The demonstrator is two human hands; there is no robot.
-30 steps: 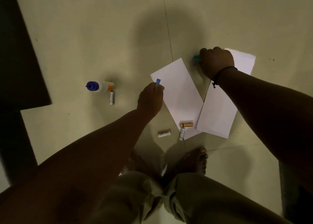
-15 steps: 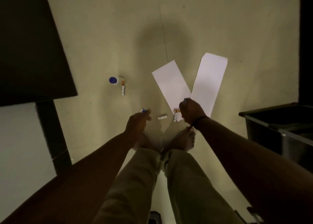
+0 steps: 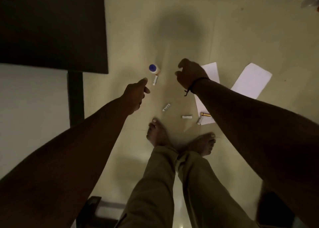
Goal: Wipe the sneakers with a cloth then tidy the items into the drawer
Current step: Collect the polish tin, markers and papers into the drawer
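No sneakers, cloth or drawer are in view. My left hand point(image 3: 136, 93) hovers above the floor with its fingers drawn together, and I see nothing in it. My right hand point(image 3: 189, 74) hangs with its back to me and its fingers curled, hiding whatever may be inside. Below them a glue bottle point(image 3: 153, 68) with a blue cap lies on the floor, a battery point(image 3: 155, 80) beside it. Three white batteries point(image 3: 166, 107) point(image 3: 187, 117) point(image 3: 199, 120) and a gold one point(image 3: 205, 114) lie near two white envelopes point(image 3: 209, 70) point(image 3: 251, 80).
A dark table point(image 3: 51, 29) fills the upper left, its leg point(image 3: 76, 98) running down to the floor. My bare feet point(image 3: 157, 134) stand just below the batteries. A dark object point(image 3: 91, 208) sits at the bottom edge, and another at the lower right.
I have stood up, so the floor looks farther away. Both hands rose and shifted left toward the glue bottle. The small blue item no longer shows in my left hand, and one more battery lies on the floor.
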